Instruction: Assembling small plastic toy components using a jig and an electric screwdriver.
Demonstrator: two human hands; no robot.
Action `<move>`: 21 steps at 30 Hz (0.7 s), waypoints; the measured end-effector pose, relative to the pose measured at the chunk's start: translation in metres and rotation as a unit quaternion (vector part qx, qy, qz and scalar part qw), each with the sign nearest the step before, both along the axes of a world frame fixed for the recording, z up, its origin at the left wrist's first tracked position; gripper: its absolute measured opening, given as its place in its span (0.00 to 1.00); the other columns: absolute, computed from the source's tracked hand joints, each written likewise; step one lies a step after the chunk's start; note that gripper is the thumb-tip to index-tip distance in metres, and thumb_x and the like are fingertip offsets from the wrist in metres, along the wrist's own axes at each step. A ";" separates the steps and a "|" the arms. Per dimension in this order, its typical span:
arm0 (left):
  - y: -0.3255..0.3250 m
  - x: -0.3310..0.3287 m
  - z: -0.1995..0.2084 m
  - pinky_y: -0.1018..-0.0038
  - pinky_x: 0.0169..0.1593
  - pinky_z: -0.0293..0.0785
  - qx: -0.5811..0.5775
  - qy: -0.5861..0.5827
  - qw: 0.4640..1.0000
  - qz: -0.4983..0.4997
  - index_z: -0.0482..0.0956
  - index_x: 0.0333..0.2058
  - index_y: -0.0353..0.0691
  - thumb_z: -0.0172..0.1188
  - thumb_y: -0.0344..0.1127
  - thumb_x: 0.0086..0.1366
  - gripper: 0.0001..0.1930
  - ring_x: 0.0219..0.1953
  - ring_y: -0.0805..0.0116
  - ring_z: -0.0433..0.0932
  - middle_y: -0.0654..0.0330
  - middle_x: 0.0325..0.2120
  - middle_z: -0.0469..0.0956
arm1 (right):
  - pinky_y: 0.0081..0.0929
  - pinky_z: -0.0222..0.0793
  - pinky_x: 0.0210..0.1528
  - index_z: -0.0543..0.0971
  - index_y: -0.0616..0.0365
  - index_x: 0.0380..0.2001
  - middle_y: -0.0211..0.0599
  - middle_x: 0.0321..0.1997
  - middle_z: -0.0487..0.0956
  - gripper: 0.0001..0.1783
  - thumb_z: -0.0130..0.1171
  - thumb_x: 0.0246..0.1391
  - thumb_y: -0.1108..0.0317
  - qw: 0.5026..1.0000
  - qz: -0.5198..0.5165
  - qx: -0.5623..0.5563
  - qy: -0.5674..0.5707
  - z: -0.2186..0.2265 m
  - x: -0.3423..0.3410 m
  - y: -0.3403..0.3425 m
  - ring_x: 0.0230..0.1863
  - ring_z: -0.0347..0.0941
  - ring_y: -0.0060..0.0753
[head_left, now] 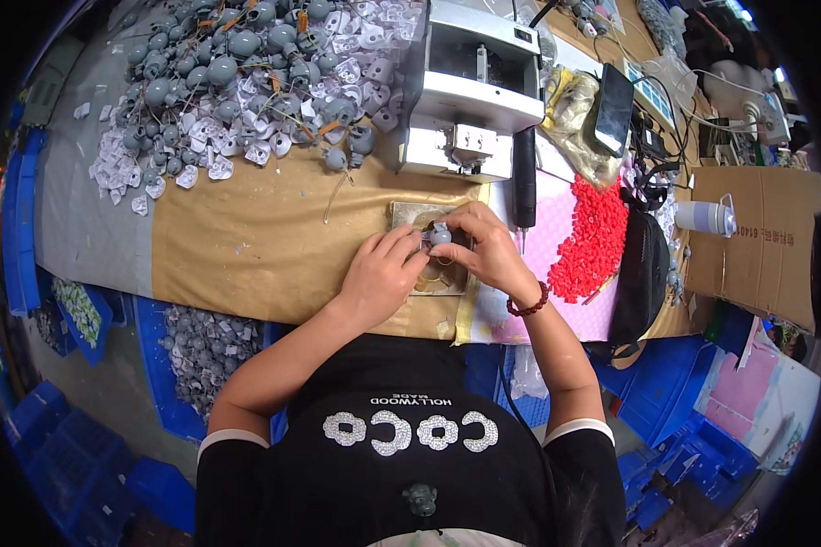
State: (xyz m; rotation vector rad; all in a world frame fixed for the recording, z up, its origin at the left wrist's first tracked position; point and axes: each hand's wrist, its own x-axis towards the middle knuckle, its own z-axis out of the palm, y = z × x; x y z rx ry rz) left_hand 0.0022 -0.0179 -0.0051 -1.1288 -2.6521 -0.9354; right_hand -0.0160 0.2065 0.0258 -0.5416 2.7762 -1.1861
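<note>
My right hand (488, 248) pinches a small grey bulb-shaped plastic part (441, 234) between thumb and fingers. Against the part's left side, the fingertips of my left hand (380, 278) are closed on a small whitish plastic piece (424, 240), which they partly cover. Both hands meet above a square metal plate (409, 215) with a round, yellowish middle, lying on the brown-covered table. How the two pieces join is hidden by my fingers.
Grey bulb parts (221, 71) and white plastic pieces (208, 137) are heaped at the far left. A metal bench machine (470, 100) stands beyond my hands, with a black screwdriver (524, 178) beside it. Red small parts (593, 239) lie right. A blue crate (160, 365) sits below the table edge.
</note>
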 end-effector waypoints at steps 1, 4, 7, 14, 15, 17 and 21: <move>0.000 0.000 -0.001 0.59 0.57 0.71 0.004 0.000 1.000 -0.001 0.82 0.42 0.38 0.66 0.26 0.51 0.17 0.58 0.53 0.74 0.54 0.47 0.77 | 0.26 0.72 0.39 0.82 0.62 0.47 0.38 0.38 0.78 0.25 0.76 0.46 0.64 1.000 -0.002 0.007 0.023 -0.006 0.000 0.001 0.37 0.74 0.31; 0.001 -0.001 0.001 0.60 0.57 0.71 0.005 -0.006 1.000 0.000 0.81 0.42 0.38 0.66 0.26 0.51 0.17 0.59 0.54 0.74 0.54 0.47 0.77 | 0.31 0.72 0.42 0.80 0.59 0.52 0.41 0.43 0.76 0.29 0.76 0.46 0.63 0.998 -0.034 0.020 0.047 -0.015 0.001 -0.003 0.42 0.73 0.40; 0.005 -0.002 0.006 0.61 0.55 0.72 0.011 -0.016 0.999 0.029 0.80 0.44 0.40 0.66 0.27 0.53 0.18 0.55 0.55 0.75 0.56 0.47 0.77 | 0.36 0.74 0.44 0.77 0.57 0.55 0.42 0.44 0.77 0.32 0.75 0.46 0.62 0.995 -0.097 0.025 0.016 -0.009 0.008 -0.011 0.45 0.74 0.46; 0.029 -0.011 0.010 0.62 0.46 0.71 -0.008 -0.015 0.995 0.094 0.78 0.46 0.43 0.67 0.32 0.54 0.19 0.43 0.58 0.74 0.60 0.38 0.75 | 0.32 0.73 0.43 0.75 0.59 0.56 0.43 0.47 0.77 0.28 0.71 0.52 0.70 0.981 -0.123 -0.031 0.147 -0.009 0.002 0.002 0.41 0.73 0.40; 0.029 -0.012 0.010 0.62 0.46 0.71 -0.011 -0.012 0.995 0.095 0.78 0.46 0.43 0.67 0.32 0.54 0.19 0.42 0.58 0.74 0.60 0.37 0.74 | 0.29 0.72 0.42 0.75 0.59 0.56 0.43 0.48 0.77 0.26 0.70 0.54 0.72 0.966 -0.126 -0.042 0.220 -0.010 -0.008 0.016 0.39 0.72 0.37; 0.028 -0.010 0.010 0.62 0.46 0.71 -0.015 -0.010 0.995 0.100 0.78 0.45 0.43 0.68 0.32 0.53 0.18 0.41 0.59 0.73 0.61 0.35 0.73 | 0.31 0.73 0.43 0.75 0.61 0.56 0.47 0.50 0.77 0.25 0.67 0.58 0.67 0.913 -0.257 0.084 0.305 -0.012 -0.037 0.051 0.42 0.74 0.40; 0.031 -0.014 0.010 0.63 0.46 0.71 0.001 -0.008 0.996 0.094 0.78 0.43 0.44 0.68 0.32 0.52 0.17 0.40 0.59 0.73 0.61 0.34 0.72 | 0.43 0.75 0.44 0.76 0.66 0.53 0.55 0.40 0.83 0.27 0.68 0.55 0.60 0.945 -0.311 0.096 0.042 -0.041 -0.067 0.083 0.40 0.79 0.58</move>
